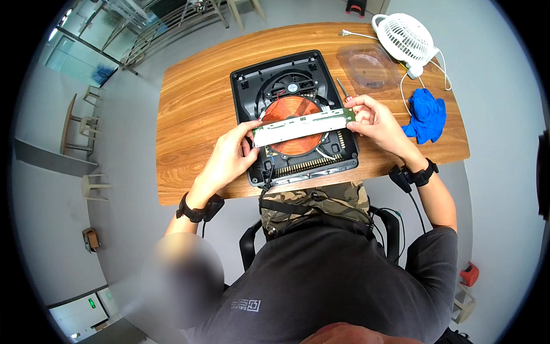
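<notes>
A long, narrow circuit board (303, 127) with a whitish face and green ends spans the gap between my hands. My left hand (232, 150) pinches its left end, and my right hand (375, 123) grips the right end between thumb and fingers. Beneath the board lies an opened induction cooker (243, 86), a black housing with its inside facing up. Its round copper coil (292, 107) is partly covered by the board. Behind the coil sits a black cooling fan (293, 88). A screwdriver (346, 96) lies just beyond my right fingers, its handle partly hidden.
On the wooden table (195, 114), a clear plastic tray (366, 66) stands right of the cooker. Farther right are a white electric fan (405, 37) with its cord and a crumpled blue cloth (425, 114). A black power cord (267, 182) hangs over the near edge.
</notes>
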Demonstrator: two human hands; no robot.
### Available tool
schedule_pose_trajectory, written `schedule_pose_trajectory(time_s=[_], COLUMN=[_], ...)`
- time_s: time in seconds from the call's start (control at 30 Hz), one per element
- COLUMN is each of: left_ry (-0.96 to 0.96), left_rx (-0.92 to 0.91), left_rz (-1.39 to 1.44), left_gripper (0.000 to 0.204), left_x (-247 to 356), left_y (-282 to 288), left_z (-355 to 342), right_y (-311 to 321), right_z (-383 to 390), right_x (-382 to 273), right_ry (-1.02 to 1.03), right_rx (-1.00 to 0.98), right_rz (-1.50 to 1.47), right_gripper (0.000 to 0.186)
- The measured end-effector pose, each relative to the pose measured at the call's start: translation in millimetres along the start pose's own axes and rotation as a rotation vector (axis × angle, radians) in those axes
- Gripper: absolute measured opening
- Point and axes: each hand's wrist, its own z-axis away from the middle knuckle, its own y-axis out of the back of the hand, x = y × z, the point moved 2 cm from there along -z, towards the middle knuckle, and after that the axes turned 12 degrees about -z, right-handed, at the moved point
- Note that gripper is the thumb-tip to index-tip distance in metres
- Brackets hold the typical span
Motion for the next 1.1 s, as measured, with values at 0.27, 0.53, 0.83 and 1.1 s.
schedule_pose_trajectory(time_s=[0.27,0.53,0.83,1.1], left_ry=[0.009,0.005,0.020,0.033], left_rx=[0.011,0.023,0.016,0.022], left_rz=[-0.019,-0.021,-0.021,-0.056], left_gripper=[0.050,0.047,0.046,0.041], left_x=[0.4,-4.5,-4.3,-1.5], left_y=[-7.1,-8.6,-9.3,-5.0], left_z=[2.4,3.4,1.6,1.0], right_y=[-9.1,-16.5,-13.7,-19.2], right_z=[6.7,10.6,9.7,12.2], right_x=[2.5,0.8,3.8,-8.0], right_ry=[0.052,0.072,0.107,0.154], right_rx=[0.029,0.030,0.046,0.064], right_rz=[0.193,0.336,0.389,0.470], right_gripper=[0.038,0.038,0.043,0.037])
